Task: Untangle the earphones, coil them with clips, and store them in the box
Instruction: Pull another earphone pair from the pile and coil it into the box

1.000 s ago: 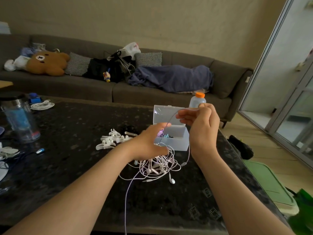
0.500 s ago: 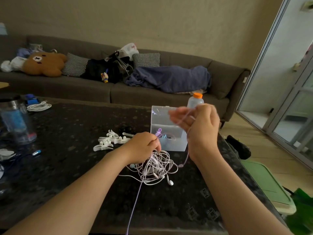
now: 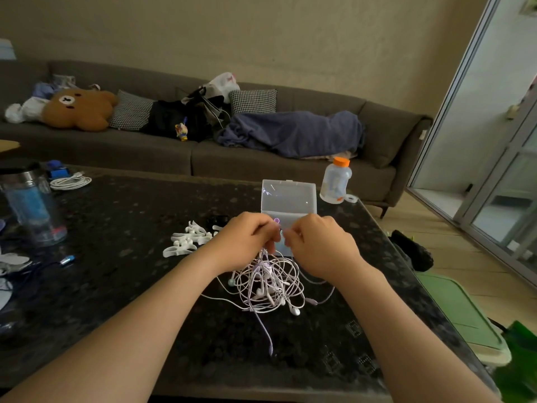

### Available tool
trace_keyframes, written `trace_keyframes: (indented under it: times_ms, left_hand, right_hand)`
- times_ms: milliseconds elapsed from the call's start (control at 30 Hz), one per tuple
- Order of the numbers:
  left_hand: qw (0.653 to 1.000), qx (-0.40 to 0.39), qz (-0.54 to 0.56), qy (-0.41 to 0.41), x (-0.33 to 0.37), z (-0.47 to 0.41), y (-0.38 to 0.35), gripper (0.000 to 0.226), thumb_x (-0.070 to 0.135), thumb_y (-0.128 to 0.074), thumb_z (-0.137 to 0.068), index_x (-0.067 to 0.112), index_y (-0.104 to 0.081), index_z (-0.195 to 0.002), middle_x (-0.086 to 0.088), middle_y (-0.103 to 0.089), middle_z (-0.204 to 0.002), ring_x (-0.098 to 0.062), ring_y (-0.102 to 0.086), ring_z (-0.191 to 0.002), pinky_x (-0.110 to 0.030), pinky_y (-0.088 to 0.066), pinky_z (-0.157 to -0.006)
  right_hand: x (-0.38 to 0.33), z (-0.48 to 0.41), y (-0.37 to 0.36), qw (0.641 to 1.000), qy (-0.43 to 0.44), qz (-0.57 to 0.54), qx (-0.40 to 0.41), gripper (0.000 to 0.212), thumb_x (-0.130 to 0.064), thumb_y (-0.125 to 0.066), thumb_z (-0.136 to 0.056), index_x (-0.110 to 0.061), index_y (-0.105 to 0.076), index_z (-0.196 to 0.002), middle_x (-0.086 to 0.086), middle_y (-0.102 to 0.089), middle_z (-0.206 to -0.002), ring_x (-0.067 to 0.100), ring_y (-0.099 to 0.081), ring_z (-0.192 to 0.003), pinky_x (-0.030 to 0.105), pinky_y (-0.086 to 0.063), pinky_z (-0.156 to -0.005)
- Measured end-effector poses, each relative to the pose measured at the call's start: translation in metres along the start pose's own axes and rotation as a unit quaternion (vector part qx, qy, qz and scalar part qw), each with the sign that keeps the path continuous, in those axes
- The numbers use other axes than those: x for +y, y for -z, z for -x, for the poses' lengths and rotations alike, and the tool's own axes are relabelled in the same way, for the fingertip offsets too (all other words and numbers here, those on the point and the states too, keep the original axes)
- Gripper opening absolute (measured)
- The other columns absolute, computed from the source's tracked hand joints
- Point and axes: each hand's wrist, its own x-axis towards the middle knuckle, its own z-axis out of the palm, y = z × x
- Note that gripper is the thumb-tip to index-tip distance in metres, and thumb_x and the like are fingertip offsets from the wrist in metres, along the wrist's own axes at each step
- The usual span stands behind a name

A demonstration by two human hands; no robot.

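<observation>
Holding a purple cord (image 3: 276, 220) — open box (image 3: 287, 196) behind earphones (image 3: 267, 283).

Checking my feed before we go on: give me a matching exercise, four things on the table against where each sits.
Things:
1 earphones
2 clips
3 box
4 bottle

Places:
A right of the box
B beneath the left hand and right hand
C left of the left hand
D just beyond both hands, lid up

Pairs: 1-B, 2-C, 3-D, 4-A
</observation>
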Motion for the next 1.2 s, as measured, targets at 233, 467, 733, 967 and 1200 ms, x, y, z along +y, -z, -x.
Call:
trace_keyframes:
  times_ms: [233, 467, 733, 967, 1200]
  left_hand:
    - [0.978, -0.154, -0.125, 0.065, -0.011, 0.008, 0.000, 0.035, 0.046, -0.051, -0.109, 0.020, -0.071, -0.096, 0.003, -0.066, -0.086, -0.011, -0.058, -0.072, -0.031, -0.048, -0.071]
    - [0.960, -0.194, -0.173, 0.101, -0.029, 0.011, 0.001, 0.006, 0.033, -0.067, -0.100, 0.030, -0.063, -0.102, 0.009, -0.063, -0.102, -0.014, -0.064, -0.092, -0.029, -0.049, -0.079]
    - [0.943, -0.174, -0.250, 0.130, -0.035, 0.010, 0.003, 0.023, 0.025, -0.067, -0.097, 0.015, -0.066, -0.076, 0.004, -0.068, -0.073, -0.012, -0.060, -0.066, -0.022, -0.048, -0.064]
    - [0.925, -0.085, -0.317, 0.191, -0.018, 0.010, 0.006, 0.042, 0.036, -0.059, -0.098, 0.020, -0.049, -0.060, 0.003, -0.047, -0.061, -0.031, -0.061, -0.075, -0.050, -0.052, -0.091]
    - [0.945, -0.030, -0.305, 0.114, -0.014, 0.006, 0.001, 0.015, 0.042, -0.075, -0.088, 0.034, -0.063, -0.095, 0.006, -0.049, -0.121, -0.023, -0.039, -0.124, -0.047, -0.036, -0.104]
  right_hand:
    - [-0.015, 0.006, 0.024, 0.886, -0.015, -0.323, 0.331, 0.031, -0.022, -0.036, -0.115, -0.022, -0.054, -0.089, -0.009, -0.057, -0.078, 0.001, -0.056, -0.071, 0.012, -0.038, -0.062]
    - [-0.029, 0.014, 0.042, 0.752, -0.093, -0.463, 0.460, 0.031, -0.024, -0.029, -0.117, -0.010, -0.052, -0.102, -0.010, -0.059, -0.085, -0.004, -0.054, -0.074, 0.029, -0.047, -0.077]
    - [-0.020, 0.019, 0.044, 0.858, -0.050, -0.295, 0.418, 0.027, -0.034, -0.051, -0.108, -0.019, -0.055, -0.086, -0.010, -0.053, -0.066, 0.006, -0.052, -0.064, 0.032, -0.039, -0.058]
    - [0.014, 0.011, 0.029, 0.982, -0.181, 0.043, 0.020, 0.026, -0.034, -0.070, -0.093, -0.015, -0.055, -0.085, 0.003, -0.062, -0.085, 0.021, -0.059, -0.075, 0.042, -0.057, -0.078]
    - [0.030, 0.015, 0.005, 0.947, -0.192, 0.114, -0.231, 0.035, -0.019, -0.077, -0.092, -0.012, -0.063, -0.123, 0.006, -0.067, -0.097, 0.022, -0.071, -0.091, 0.038, -0.062, -0.090]
